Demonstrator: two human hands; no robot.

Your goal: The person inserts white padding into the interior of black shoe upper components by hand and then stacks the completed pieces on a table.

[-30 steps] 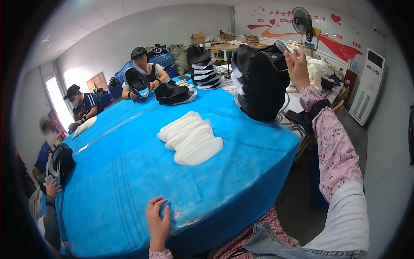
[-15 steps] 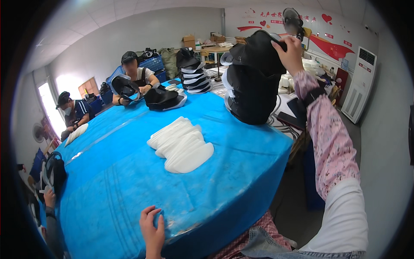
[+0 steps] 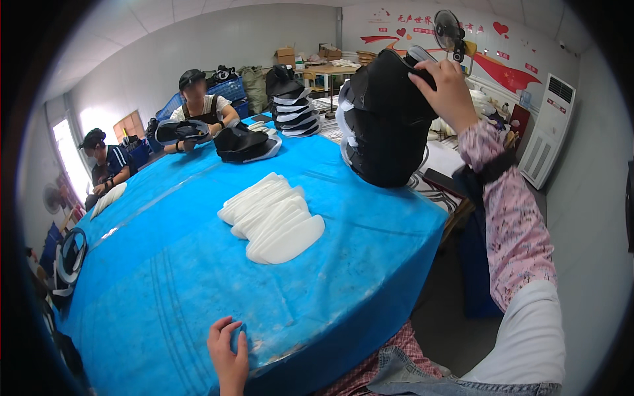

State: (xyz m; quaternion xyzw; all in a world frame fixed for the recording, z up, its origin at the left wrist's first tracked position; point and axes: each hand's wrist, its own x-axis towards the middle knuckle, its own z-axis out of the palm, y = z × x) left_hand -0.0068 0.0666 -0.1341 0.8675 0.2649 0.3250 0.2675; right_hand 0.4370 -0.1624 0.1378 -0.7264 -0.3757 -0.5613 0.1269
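A tall stack of black caps [image 3: 388, 135] with white edging stands at the table's right corner. At its top, my right hand [image 3: 449, 92] pinches the edge of the uppermost black cap [image 3: 389, 79] between thumb and fingers. My left hand [image 3: 228, 348] hovers at the near table edge, fingers loosely bent and thumb apart, with nothing in it. Between the two hands, thin white curved pads [image 3: 274, 218] lie fanned out in an overlapping pile on the blue table cover [image 3: 172, 264].
Another stack of black caps [image 3: 294, 105] stands at the far end, with a loose cap [image 3: 246, 144] nearer. Across the table a person [image 3: 198, 109] handles a cap; another [image 3: 105, 162] sits far left. A dark phone-like slab [image 3: 444, 181] lies beside the tall stack.
My right hand has tilted the top cap, and a pale edge now shows above it. The person across has lowered their cap. At left, a co-worker's hand has gone out of view.
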